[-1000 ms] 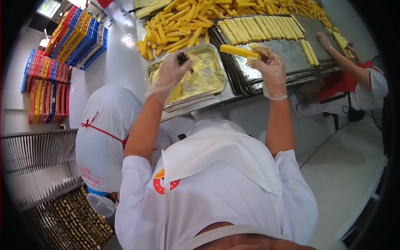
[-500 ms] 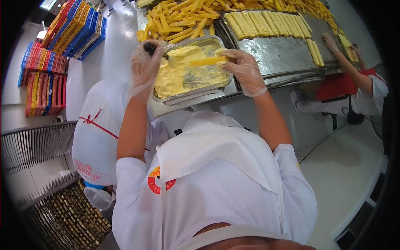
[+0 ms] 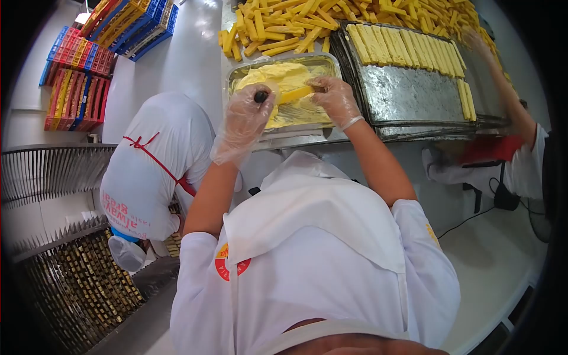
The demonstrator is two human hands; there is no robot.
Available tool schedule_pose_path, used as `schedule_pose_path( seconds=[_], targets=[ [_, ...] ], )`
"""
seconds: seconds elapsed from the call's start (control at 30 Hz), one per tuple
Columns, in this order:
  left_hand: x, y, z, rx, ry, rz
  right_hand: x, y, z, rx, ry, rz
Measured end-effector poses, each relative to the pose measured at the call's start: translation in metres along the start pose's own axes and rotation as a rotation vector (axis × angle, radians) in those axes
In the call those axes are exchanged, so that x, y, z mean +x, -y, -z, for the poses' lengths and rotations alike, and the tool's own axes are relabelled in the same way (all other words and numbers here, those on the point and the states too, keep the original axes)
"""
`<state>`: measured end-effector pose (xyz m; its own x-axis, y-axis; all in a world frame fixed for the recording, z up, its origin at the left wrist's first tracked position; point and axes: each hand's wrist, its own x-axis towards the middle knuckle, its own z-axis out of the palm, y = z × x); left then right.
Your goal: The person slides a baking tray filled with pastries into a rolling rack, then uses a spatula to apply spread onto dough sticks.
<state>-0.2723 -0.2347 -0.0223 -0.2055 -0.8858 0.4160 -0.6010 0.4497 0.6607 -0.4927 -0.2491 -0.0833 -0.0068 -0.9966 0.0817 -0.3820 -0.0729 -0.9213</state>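
Note:
My left hand [image 3: 245,118], in a clear plastic glove, is closed round the black handle [image 3: 261,96] of a tool whose blade is hidden. Pinched by one end in my gloved right hand [image 3: 334,100] is a yellow stick [image 3: 294,94], lying over the metal tray of pale yellow cream [image 3: 231,77]. The stick's other end reaches close to my left hand. Right of the cream stands a stack of dark baking trays [image 3: 408,97], the top one bearing a row of coated sticks [image 3: 408,48] and a shorter pair at its right.
A heap of yellow sticks [image 3: 284,26] lies behind the cream tray. Coloured crates [image 3: 77,97] are stacked at the far left. One co-worker [image 3: 157,142] bends beside a rack of filled trays [image 3: 89,278]; another co-worker's arm [image 3: 509,94] reaches over the table at the right.
The yellow stick has come down from over the baking trays to the cream tray with my right hand. My left hand has shifted across the cream tray's left side. The right co-worker's arm has moved.

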Motion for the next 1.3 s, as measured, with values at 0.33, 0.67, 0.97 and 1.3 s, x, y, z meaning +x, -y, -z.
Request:
schedule_pose_path(
  seconds=[0.33, 0.67, 0.97, 1.3],
  targets=[
    [0.017, 0.013, -0.004, -0.837, -0.345, 0.488, -0.002, -0.006, 0.0, -0.074, -0.088, 0.0],
    [0.004, 0.03, -0.004, 0.284, -0.032, 0.002, 0.003, -0.009, 0.0, -0.26, -0.006, 0.03],
    [0.023, 0.012, -0.006, -0.68, -0.122, 0.156, -0.007, -0.005, 0.004, -0.01, -0.134, -0.071],
    [0.016, 0.069, -0.017, 0.256, -0.111, -0.107, -0.004, -0.021, 0.01, -0.184, -0.121, 0.143]
  ],
)
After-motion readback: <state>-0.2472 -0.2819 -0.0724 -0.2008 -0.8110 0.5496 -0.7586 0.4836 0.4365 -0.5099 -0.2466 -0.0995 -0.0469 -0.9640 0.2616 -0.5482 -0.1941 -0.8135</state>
